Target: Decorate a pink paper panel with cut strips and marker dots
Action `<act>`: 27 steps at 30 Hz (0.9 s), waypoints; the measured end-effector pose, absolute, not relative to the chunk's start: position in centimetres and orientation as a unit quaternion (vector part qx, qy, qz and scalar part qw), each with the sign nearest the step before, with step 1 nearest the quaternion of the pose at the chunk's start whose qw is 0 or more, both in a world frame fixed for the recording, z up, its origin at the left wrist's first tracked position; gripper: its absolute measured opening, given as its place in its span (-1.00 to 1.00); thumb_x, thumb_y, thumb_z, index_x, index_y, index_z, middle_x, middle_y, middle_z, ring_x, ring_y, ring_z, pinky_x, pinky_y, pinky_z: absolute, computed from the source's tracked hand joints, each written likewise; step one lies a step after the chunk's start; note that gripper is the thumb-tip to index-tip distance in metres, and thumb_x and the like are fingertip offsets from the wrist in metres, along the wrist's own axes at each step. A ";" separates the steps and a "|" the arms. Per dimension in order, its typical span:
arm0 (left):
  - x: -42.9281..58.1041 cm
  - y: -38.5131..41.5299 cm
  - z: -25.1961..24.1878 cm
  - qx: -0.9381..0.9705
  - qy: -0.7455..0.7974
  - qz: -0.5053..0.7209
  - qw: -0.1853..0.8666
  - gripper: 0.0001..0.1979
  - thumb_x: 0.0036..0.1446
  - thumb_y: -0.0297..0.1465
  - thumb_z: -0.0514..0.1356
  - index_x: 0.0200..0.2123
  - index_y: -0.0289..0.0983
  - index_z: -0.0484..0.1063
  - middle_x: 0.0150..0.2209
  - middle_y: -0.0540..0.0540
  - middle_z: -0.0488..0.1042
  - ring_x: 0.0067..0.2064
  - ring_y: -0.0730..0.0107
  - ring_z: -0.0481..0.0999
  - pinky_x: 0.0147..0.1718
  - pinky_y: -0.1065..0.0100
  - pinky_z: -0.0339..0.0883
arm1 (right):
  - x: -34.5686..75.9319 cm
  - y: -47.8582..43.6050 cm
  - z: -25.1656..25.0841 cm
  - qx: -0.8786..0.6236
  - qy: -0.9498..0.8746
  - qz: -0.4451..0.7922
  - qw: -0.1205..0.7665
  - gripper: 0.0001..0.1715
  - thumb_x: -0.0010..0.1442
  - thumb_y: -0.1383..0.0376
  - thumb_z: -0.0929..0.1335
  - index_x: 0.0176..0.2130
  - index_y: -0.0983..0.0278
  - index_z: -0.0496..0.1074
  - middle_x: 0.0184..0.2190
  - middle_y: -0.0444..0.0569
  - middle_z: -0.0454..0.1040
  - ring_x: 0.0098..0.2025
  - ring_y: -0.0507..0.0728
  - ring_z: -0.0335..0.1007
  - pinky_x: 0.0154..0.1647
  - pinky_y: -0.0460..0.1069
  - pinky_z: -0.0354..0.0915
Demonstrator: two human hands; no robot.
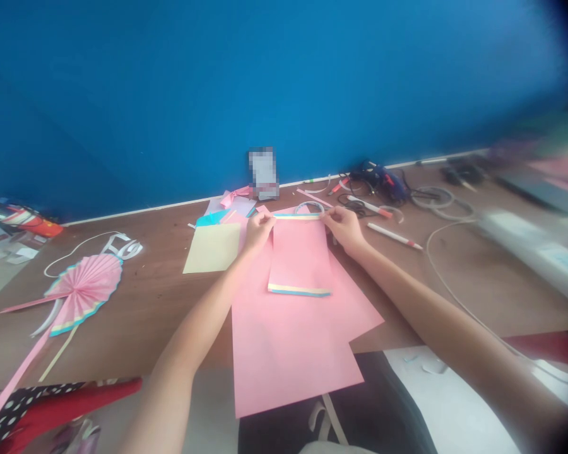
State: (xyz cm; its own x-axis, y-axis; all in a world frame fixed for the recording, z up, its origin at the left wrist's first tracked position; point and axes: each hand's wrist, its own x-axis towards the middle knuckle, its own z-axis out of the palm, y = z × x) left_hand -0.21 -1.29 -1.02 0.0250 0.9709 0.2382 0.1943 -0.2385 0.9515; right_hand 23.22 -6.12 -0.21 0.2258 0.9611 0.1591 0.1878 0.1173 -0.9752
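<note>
While the left hand (pixel 259 228) and the right hand (pixel 343 227) pinch opposite ends of a striped paper strip (pixel 297 215), they stand apart, with the strip stretched between them along the top edge of a narrow pink paper panel (pixel 299 258). A matching striped band (pixel 299 290) already lines the panel's lower edge; the top edge looks only held, not visibly fixed. Under the panel spreads a large pink sheet (pixel 284 359), overhanging the near edge of the wooden table (pixel 142 271). Left of the panel lie a cream sheet (pixel 212 248) and, farther off, a pink paper fan (pixel 82 287). Right of it, open tabletop runs to a white marker (pixel 394 236), with a blue glue gun (pixel 381 180) beyond.
</note>
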 end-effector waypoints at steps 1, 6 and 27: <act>-0.2 -1.3 -1.0 0.603 0.484 0.505 0.385 -0.85 -0.05 -0.34 0.22 -0.56 -0.27 0.35 -0.52 0.03 0.37 -0.39 0.44 0.35 -0.32 0.40 0.21 | 23.2 -6.2 -0.1 -0.564 -0.508 0.354 0.547 -0.68 0.01 0.06 0.41 -0.45 0.27 0.39 -0.61 -0.12 0.39 -0.60 0.02 0.27 -0.65 -0.10 0.23; -0.2 -1.3 -1.1 0.598 0.489 0.507 0.382 -0.86 -0.06 -0.34 0.23 -0.55 -0.27 0.37 -0.50 0.02 0.39 -0.39 0.44 0.37 -0.31 0.39 0.23 | 23.1 -6.4 0.0 -0.567 -0.492 0.358 0.555 -0.65 0.01 0.03 0.42 -0.45 0.27 0.38 -0.63 -0.12 0.38 -0.64 0.01 0.24 -0.74 -0.12 0.12; 0.0 -1.5 -1.1 0.604 0.479 0.513 0.377 -0.85 -0.06 -0.34 0.22 -0.56 -0.26 0.34 -0.52 0.03 0.38 -0.40 0.44 0.38 -0.32 0.40 0.25 | 23.1 -6.3 -0.5 -0.573 -0.479 0.359 0.560 -0.67 0.02 0.04 0.42 -0.43 0.24 0.37 -0.63 -0.13 0.38 -0.68 0.00 0.17 -0.77 -0.10 0.05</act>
State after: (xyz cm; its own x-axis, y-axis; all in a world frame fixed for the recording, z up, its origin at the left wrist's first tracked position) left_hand -0.05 -1.47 -1.13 0.0150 0.9659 0.2584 0.1916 -0.2564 0.9474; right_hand 23.06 -6.34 -0.55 0.2827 0.9511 0.1245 0.1461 0.0856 -0.9856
